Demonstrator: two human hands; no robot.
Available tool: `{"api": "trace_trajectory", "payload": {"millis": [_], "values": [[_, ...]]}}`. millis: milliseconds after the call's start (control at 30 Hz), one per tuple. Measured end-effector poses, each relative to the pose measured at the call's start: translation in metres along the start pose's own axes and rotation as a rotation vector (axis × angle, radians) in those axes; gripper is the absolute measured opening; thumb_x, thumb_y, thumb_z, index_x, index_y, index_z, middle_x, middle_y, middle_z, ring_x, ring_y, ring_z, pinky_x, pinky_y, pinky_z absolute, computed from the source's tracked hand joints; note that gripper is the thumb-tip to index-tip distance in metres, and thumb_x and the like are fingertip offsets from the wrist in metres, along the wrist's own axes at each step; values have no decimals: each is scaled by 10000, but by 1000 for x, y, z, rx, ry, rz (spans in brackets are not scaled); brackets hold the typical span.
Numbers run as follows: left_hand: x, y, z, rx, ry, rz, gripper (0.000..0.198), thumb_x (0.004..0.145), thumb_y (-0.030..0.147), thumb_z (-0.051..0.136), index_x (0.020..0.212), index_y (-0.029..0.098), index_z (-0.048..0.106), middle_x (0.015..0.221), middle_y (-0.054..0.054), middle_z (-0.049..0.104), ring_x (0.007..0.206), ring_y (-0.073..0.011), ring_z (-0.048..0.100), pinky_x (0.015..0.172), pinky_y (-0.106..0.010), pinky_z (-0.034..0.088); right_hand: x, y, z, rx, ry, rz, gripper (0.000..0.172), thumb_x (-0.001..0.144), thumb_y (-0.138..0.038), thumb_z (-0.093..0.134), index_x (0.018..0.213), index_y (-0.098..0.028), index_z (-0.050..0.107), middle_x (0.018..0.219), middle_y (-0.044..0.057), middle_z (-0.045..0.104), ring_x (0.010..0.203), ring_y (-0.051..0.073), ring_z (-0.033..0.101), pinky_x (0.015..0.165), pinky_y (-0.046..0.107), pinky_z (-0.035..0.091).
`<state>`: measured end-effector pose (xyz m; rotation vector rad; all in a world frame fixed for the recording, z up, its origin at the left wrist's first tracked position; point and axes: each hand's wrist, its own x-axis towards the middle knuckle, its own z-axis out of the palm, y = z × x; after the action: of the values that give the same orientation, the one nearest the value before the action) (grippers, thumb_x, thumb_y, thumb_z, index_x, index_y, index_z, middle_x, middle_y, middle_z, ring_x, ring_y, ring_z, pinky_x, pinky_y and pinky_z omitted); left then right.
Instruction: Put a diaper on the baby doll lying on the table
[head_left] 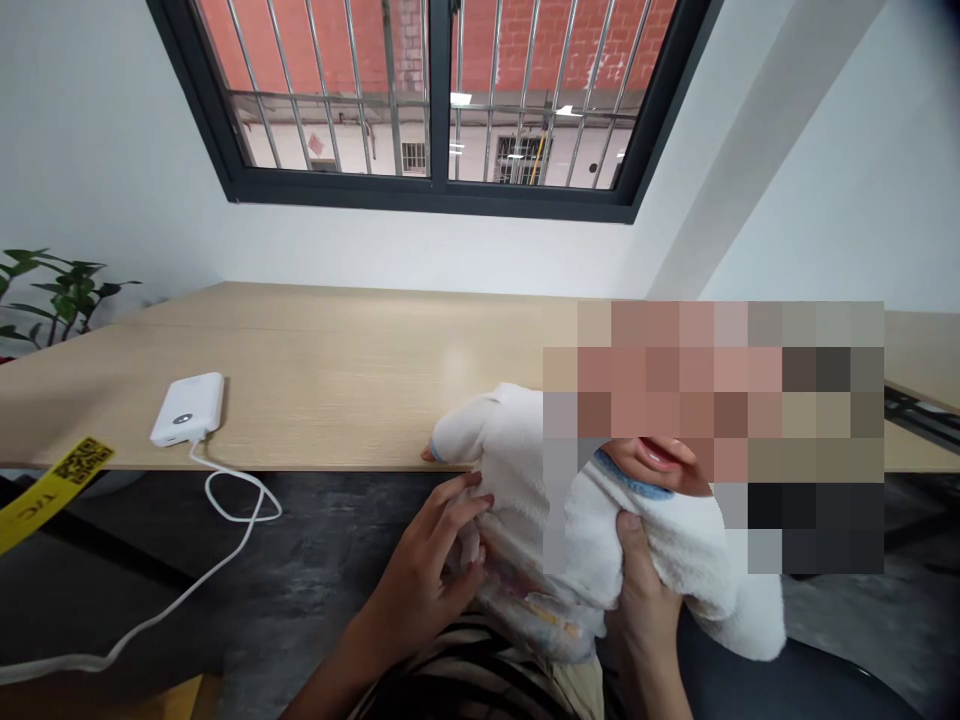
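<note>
A baby doll in a white fleece suit (525, 470) rests at the near edge of the wooden table (322, 370), its body over my lap. My left hand (435, 570) presses on the doll's side with curled fingers gripping the white fabric. Under the doll's chest, my right hand (637, 590) is closed on the suit, thumb up near the blue collar. One white sleeve (461, 430) lies on the table edge. The doll's head area is blurred out.
A white power bank (187, 408) lies on the table at the left, its white cable (225, 520) hanging down toward the floor. A yellow strap (52, 490) crosses the lower left. A potted plant (52, 290) stands far left. A barred window is behind the table.
</note>
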<state>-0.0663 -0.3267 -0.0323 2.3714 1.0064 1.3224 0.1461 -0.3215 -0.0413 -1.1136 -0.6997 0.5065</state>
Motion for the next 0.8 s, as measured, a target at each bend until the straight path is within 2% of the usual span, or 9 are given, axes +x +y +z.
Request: {"api": "trace_trajectory", "payload": {"millis": [133, 233, 433, 600, 800], "values": [[-2, 0, 3, -12, 5, -16, 509, 871, 98, 557, 1340, 239, 418, 1386, -140, 454, 1327, -249, 449, 1064, -410, 456, 0, -2, 0, -24, -8, 1, 785, 751, -438, 727, 1436, -163, 459, 1269, 89, 642, 1319, 285, 475, 1127, 458, 359], [-3, 2, 9, -10, 22, -66, 560, 850, 167, 636, 1346, 251, 388, 1413, -149, 410, 1347, -278, 417, 1073, -465, 441, -2, 0, 0, -15, 10, 16, 791, 733, -437, 743, 1422, -155, 476, 1344, 103, 589, 1298, 296, 494, 1136, 476, 342], [-1, 8, 31, -50, 93, -132, 752, 777, 311, 762, 1370, 251, 303, 1445, -184, 316, 1387, -334, 341, 1061, -540, 432, -5, 3, -1, -41, 16, 16, 844, 726, -461, 740, 1445, -136, 441, 1421, 125, 514, 1320, 311, 466, 1147, 501, 319], [4, 13, 38, -32, 128, -135, 996, 638, 466, 850, 1392, 252, 236, 1451, -215, 298, 1394, -380, 328, 1055, -598, 416, -7, -1, 2, -53, 53, 14, 836, 703, -478, 751, 1416, -135, 479, 1486, 116, 435, 1318, 314, 462, 1156, 498, 305], [3, 17, 40, 61, 136, -126, 1241, 463, 585, 877, 1433, 236, 186, 1482, -262, 270, 1397, -453, 297, 1025, -668, 402, -9, -4, 5, -53, 73, 42, 752, 687, -485, 761, 1323, -132, 570, 1360, 104, 573, 1294, 306, 484, 1143, 477, 326]]}}
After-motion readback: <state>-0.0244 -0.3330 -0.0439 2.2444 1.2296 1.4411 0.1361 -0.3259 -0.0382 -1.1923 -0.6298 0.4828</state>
